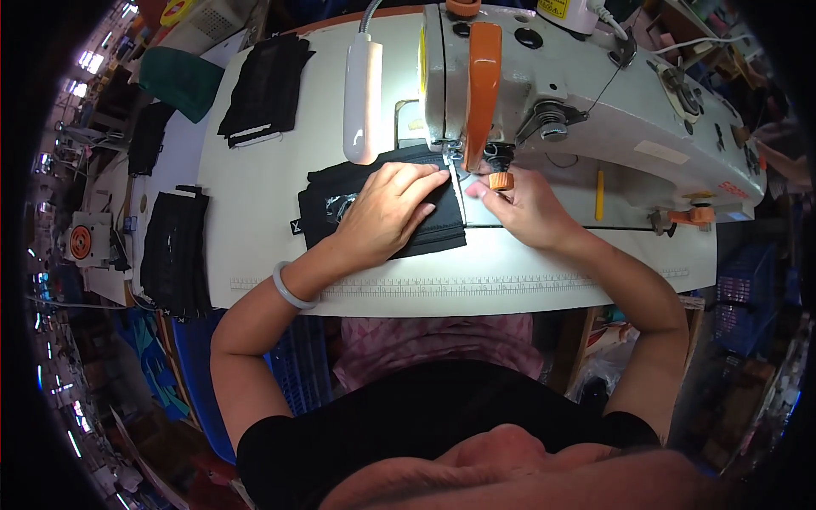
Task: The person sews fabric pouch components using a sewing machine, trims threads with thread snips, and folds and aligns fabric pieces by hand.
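A black fabric piece (435, 231) lies on the pale sewing table, its right edge by the needle area of a grey sewing machine (612, 102). My left hand (384, 206) rests flat on top of this fabric, fingers stretched toward the presser foot (453, 153). Along the fabric's right edge runs a narrow white strip (457, 194). Just right of that strip, my right hand (534, 211) has curled fingers, with thumb and forefinger close together beside the machine head. What sits between them, if anything, is hidden. An orange guard-like part (484, 76) stands in front of the machine head.
A white lamp (362, 110) hangs left of the machine head. Black fabric stacks (268, 85) lie at the back left, with another stack (176, 246) further left and green cloth (180, 81) behind. A yellow stick (599, 195) lies under the machine arm. A ruler scale (425, 287) follows the front edge.
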`<action>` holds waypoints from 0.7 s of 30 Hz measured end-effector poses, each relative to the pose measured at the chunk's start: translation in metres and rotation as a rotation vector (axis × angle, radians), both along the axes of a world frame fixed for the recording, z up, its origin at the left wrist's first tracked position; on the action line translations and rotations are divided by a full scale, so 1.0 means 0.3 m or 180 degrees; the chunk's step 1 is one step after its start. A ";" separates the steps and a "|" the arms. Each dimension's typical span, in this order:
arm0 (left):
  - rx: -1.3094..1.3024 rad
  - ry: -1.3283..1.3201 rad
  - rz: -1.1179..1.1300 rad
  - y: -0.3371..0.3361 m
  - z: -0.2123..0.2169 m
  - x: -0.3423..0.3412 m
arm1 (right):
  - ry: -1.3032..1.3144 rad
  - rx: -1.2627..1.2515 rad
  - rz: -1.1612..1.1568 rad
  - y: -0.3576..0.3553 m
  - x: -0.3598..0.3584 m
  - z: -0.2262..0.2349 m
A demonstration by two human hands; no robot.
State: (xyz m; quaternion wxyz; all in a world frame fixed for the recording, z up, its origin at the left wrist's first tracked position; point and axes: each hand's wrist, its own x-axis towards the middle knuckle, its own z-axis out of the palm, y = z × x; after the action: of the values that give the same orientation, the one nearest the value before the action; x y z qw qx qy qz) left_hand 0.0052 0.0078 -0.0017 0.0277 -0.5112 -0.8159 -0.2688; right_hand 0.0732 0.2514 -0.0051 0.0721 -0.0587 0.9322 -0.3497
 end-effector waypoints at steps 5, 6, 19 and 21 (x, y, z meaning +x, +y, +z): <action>-0.0148 0.0152 -0.0018 0.006 0.015 0.002 | 0.0428 -0.2576 -0.0273 -0.119 0.115 -0.001; -0.0183 0.0172 -0.0017 0.003 0.014 0.000 | 0.0389 -0.2411 -0.0301 -0.134 0.139 0.035; 0.0158 -0.0097 -0.0038 -0.005 0.002 -0.004 | 0.2566 0.0795 0.1300 -0.019 -0.068 -0.034; 0.0275 -0.0298 0.0027 -0.005 0.001 0.001 | 0.2633 0.0930 0.1389 -0.017 -0.068 -0.016</action>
State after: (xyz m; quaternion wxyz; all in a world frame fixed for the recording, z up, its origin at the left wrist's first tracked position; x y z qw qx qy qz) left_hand 0.0056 0.0063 -0.0014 0.0126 -0.4930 -0.8061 -0.3272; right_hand 0.0527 0.2464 -0.0100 -0.2251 -0.3760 0.8880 -0.1393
